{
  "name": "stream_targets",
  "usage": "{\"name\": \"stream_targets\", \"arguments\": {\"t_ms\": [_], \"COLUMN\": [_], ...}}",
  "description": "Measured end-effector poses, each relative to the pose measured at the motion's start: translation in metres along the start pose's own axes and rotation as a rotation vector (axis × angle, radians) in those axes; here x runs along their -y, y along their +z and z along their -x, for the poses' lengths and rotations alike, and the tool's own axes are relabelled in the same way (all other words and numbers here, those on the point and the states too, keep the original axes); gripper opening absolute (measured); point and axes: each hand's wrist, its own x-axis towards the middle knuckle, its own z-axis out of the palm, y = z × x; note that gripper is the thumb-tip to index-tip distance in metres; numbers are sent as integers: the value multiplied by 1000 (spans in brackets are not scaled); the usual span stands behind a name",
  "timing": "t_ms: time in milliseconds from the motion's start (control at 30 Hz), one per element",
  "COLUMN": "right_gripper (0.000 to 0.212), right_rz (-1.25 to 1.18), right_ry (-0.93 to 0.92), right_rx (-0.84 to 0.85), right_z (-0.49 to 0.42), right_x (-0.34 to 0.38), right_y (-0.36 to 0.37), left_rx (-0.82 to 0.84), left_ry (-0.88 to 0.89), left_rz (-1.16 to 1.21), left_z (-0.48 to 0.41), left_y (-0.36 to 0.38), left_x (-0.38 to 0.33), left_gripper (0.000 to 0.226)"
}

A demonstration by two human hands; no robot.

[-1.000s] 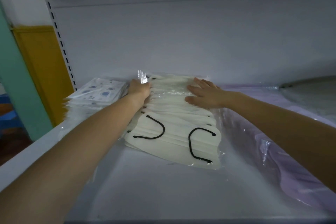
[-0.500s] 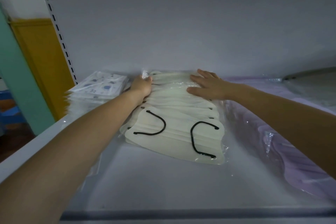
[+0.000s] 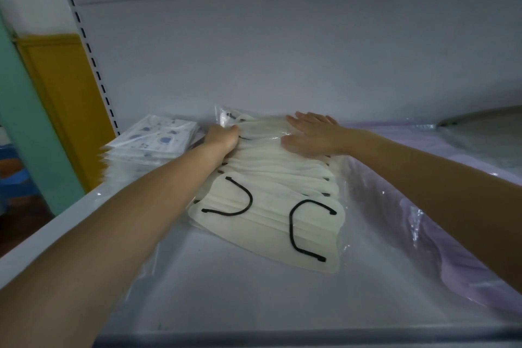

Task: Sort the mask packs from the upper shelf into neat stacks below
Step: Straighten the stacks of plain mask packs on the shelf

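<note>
A row of cream mask packs with black ear loops lies overlapped on the white shelf, in clear wrappers. My left hand grips the far left end of the row, fingers curled round the plastic edge. My right hand lies flat on the far packs with straight fingers, pressing down on them. Both arms reach deep toward the shelf's back wall.
A stack of white packs with blue prints sits at the left. Lilac mask packs in clear wrap line the right side. A grey rounded object is at far right. A perforated shelf upright stands left.
Both hands have stayed on the far end of the cream packs, shifting only slightly; the view has tilted a little.
</note>
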Motion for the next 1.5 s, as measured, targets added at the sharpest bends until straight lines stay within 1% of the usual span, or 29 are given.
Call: {"name": "stream_targets", "arguments": {"t_ms": [100,133,200,233,333,367,467,567,667,733,800,867,933,1000,1033,1067,1100,1167,1200,1233,1300,1333,1400,1433,1500], "right_gripper": [73,74,74,74,73,72,71,68,69,71,72,69,70,78,75,70,66,69,73,76,78,81,86,86,83], "right_rz": [47,38,7,2,25,22,-4,-44,-49,-15,-15,-57,-105,-53,-65,-62,-69,-20,-1,1,-4,21,76,92,77], "right_ry": [-31,-27,5,23,14,4,20,14,62,66,74,96,69,8,24,-1,-32,-70,-74,-79,-148,-209,-308,-325,-312], "right_rx": [125,114,28,13,126,138,72,168,76,105,94,74,137,113,95,95,127,171,144,107,84,111,198,245,314], "right_z": [-1,-2,-3,-3,5,7,10,13,8,4,4,6,9,15,20,26,34,48,55,65,85,97,116,121,124], "right_x": [3,1,-1,0,3,3,-2,-1,-5,-8,-9,-7,-1,3,5,5,8,13,18,25,41,49,61,63,58], "right_y": [10,10,7,5,7,9,7,6,9,10,11,9,3,-4,-7,-7,-9,-9,-9,-13,-16,-15,-8,-6,-9], "left_rx": [-4,-6,-13,-17,-18,-11,-3,3,17,18,-5,-11,26,66,82,104,140,225,253,271,274,275,279,279,297], "left_ry": [5,11,26,28,15,12,15,16,10,14,35,31,26,64,88,110,119,125,132,141,166,180,189,187,178], "left_rz": [-60,-77,-91,-93,-100,-103,-116,-135,-169,-161,-180,-253,-350,-467,-525,-573,-605,-641,-656,-664,-660,-657,-647,-630,-554], "left_z": [-4,-4,-4,-4,-4,-4,-3,-2,3,3,6,11,20,31,35,37,39,48,51,54,60,63,65,64,66], "left_y": [-1,-1,-1,-1,1,2,1,1,-1,0,-2,-5,-5,-6,-8,-11,-14,-20,-21,-21,-22,-23,-25,-25,-27], "left_x": [-2,-3,-5,-5,-4,-3,-4,-5,-6,-5,-7,-9,-11,-12,-12,-10,-8,-4,-1,1,4,5,7,9,9], "left_gripper": [57,57,58,59,60,60,62,62,62,59,50,54,63,66,66,66,67,78,81,79,61,53,49,46,28]}}
